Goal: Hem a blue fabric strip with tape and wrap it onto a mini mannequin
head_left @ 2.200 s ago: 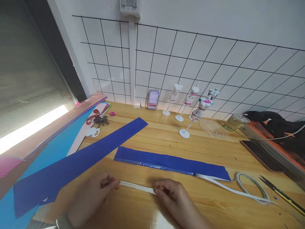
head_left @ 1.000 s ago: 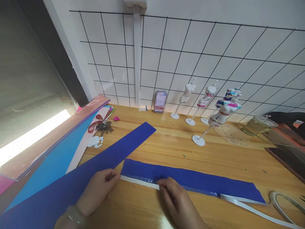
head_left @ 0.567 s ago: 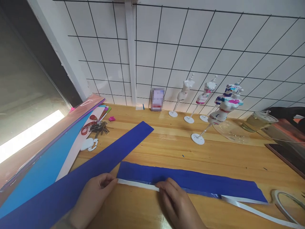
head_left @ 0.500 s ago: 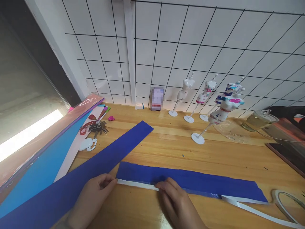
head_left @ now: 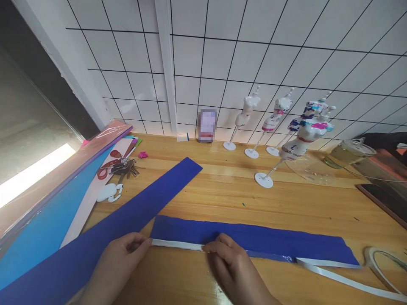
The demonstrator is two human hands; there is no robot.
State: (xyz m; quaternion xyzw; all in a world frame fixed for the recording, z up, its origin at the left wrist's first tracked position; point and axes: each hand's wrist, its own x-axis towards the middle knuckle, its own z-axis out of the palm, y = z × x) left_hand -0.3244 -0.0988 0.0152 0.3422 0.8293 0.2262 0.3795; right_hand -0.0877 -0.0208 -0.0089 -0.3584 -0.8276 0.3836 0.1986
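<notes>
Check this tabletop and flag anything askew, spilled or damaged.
I see no spill or damage. Slightly untidy: white tape trails off the blue strip at the right hand toward the tape roll; a crumpled-looking pink scrap lies near the keys.

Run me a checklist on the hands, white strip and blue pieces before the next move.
1. Left hand on the white strip's left end: ok.
2. Right hand gripping it farther right: ok.
3. Strip along the short blue piece's near edge: ok.
4. Strip stuck down: cannot tell.
5. Near edge free of loose tape: not ok, a white tail angles away towards the tape roll.
6. Short piece apart from the long blue piece: cannot tell, too close at the corner.
</notes>
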